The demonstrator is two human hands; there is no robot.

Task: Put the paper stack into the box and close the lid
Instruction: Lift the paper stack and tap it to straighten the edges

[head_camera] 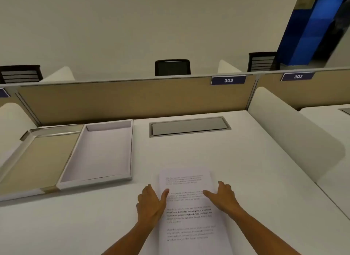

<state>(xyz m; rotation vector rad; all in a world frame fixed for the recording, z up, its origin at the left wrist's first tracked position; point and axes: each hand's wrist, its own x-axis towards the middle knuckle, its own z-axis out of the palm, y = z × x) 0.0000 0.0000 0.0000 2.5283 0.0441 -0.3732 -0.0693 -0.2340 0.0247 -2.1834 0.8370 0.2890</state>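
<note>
One paper stack (191, 207), one box (98, 152), two hands (151, 203)

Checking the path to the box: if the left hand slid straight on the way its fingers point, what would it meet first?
Probably bare desk first: the left hand points up and away, passing right of the open box, toward the grey cable hatch.

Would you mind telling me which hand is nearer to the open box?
Left. The left hand sits at the paper stack's left edge, just below the box; the right hand is across the stack.
</note>
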